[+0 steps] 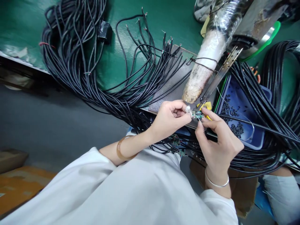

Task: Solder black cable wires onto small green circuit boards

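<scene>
My left hand (172,117) is closed, thumb and fingers pinched at the left end of a small green circuit board (198,115). A small whitish piece (188,109) shows at its fingertips; I cannot make out its kind. My right hand (217,137) is closed at the board's right end, its index finger and thumb on either side. A thin silvery wire lies by its thumb and reaches the board. Just above the board is the lower end of a soldering iron in a slotted metal holder (217,78). A yellow piece (206,107) sits behind the right fingertips.
A wrapped pipe (201,72) comes down close above my hands. Bundled black cables (77,68) with stripped ends lie on the green table (131,28). At right, a blue tray (262,137) holds small black parts under more cables. Another person's leg (281,197) shows lower right.
</scene>
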A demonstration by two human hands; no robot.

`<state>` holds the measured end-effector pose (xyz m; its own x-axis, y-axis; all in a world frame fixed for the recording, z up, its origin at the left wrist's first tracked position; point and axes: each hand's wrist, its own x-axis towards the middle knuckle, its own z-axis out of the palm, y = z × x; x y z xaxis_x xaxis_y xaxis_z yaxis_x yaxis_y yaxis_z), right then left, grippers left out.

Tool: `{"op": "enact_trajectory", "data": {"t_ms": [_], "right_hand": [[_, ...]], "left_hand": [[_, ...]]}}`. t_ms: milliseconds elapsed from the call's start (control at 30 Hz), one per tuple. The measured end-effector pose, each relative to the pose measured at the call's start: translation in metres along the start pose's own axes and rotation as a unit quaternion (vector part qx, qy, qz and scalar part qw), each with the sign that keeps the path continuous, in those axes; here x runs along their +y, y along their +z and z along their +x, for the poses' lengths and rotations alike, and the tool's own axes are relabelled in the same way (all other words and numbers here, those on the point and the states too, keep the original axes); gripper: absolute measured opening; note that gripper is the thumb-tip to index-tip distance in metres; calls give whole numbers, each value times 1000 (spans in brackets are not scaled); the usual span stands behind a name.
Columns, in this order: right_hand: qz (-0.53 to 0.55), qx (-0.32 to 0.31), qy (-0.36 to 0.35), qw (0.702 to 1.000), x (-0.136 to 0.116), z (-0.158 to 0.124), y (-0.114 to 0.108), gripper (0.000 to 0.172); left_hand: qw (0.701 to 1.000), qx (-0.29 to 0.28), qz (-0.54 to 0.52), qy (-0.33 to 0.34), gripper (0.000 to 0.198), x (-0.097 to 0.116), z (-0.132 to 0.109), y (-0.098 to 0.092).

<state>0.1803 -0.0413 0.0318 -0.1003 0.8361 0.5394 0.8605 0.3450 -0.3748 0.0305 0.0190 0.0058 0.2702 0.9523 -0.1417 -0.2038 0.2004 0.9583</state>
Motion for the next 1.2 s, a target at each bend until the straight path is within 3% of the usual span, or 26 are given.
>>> {"op": "enact_trajectory", "data": {"t_ms": [933,1100,1200], "right_hand": [[4,-21,13,1000,0,1,0,18],[3,-24,19,1000,6,-2,1,15],[-30,-67,5,997,13,-4,-3,6]], "left_hand": [[1000,-20,-12,8,6,1,3,-3],[999,-44,11,28,10,-2,-5,1],[995,-55,56,56,11,-9,-17,3]]}}
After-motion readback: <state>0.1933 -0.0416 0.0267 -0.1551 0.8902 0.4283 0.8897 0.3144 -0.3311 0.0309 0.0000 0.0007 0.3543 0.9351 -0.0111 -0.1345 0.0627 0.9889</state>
